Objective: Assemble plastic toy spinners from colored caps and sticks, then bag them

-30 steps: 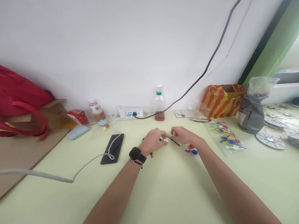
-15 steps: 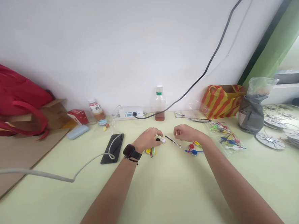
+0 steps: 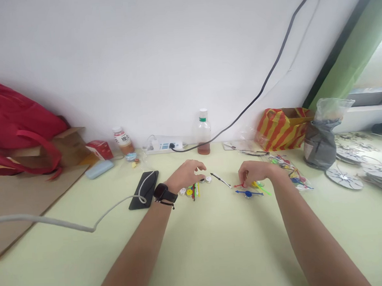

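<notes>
My left hand (image 3: 190,174) hovers over the table with its fingers apart, holding nothing. Beside its fingertips lie a white round piece (image 3: 208,179) and a dark disc, partly covered by the hand. Below it sit a yellow disc (image 3: 189,192), another white disc (image 3: 182,191) and several thin coloured pointers (image 3: 195,191). My right hand (image 3: 253,172) is closed, fingertips down on a red plastic arrow (image 3: 238,186). A blue arrow spinner (image 3: 248,194) lies just in front of it, with yellow and green pieces (image 3: 261,186) partly under the hand. Between the hands are black and white pointers (image 3: 221,181).
A phone (image 3: 143,190) with a grey cable lies left. Along the wall stand a bottle (image 3: 204,133), a power strip (image 3: 163,144) and a striped bag (image 3: 280,129). At right are a plastic bag of arrows (image 3: 298,180), a grey bag (image 3: 319,146) and white discs (image 3: 344,179).
My right hand has moved right and down onto the red arrow. My left hand has spread its fingers and drawn slightly left; the dark disc now lies by the white piece.
</notes>
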Available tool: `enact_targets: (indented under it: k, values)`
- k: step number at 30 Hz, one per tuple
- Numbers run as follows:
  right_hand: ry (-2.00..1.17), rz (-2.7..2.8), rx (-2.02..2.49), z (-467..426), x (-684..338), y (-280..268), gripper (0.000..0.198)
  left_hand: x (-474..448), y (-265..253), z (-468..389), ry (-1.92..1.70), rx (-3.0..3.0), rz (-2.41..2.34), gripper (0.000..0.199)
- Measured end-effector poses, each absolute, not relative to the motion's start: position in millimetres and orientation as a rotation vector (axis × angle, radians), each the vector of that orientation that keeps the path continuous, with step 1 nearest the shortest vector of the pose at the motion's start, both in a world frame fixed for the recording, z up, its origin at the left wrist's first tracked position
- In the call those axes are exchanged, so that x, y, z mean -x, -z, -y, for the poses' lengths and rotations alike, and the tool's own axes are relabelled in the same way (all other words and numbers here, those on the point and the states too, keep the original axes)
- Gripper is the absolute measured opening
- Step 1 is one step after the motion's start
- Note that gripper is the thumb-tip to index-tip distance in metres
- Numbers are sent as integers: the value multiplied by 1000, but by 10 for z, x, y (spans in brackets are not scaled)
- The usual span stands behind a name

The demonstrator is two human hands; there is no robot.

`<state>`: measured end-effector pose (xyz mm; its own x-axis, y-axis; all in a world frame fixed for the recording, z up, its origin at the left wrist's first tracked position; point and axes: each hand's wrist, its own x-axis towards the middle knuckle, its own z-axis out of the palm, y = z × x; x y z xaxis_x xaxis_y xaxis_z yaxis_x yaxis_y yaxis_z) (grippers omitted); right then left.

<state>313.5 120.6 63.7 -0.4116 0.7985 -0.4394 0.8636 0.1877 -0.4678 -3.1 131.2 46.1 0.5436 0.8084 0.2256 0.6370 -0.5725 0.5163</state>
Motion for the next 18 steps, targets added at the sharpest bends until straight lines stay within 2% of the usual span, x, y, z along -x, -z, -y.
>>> enact_targets:
  k: [7, 10, 13, 18]
  values:
    - [855, -2543, -1867, -1252, -3192, -626, 6, 17, -627, -1289, -778, -2365, -1099, 19]
    - [880, -2624, -1951, -1241, -3135, -683, 3, -17, -659, -1266, -851, -2317, -1060, 20]
    - [1136, -2752, -1968, -1184, -2960, -769, 6, -93, -689, -1211, -914, -2243, -1005, 24]
    - [1905, -2846, -1592, -1086, -2540, -817, 14, -234, -755, -1098, -934, -2128, -911, 36]
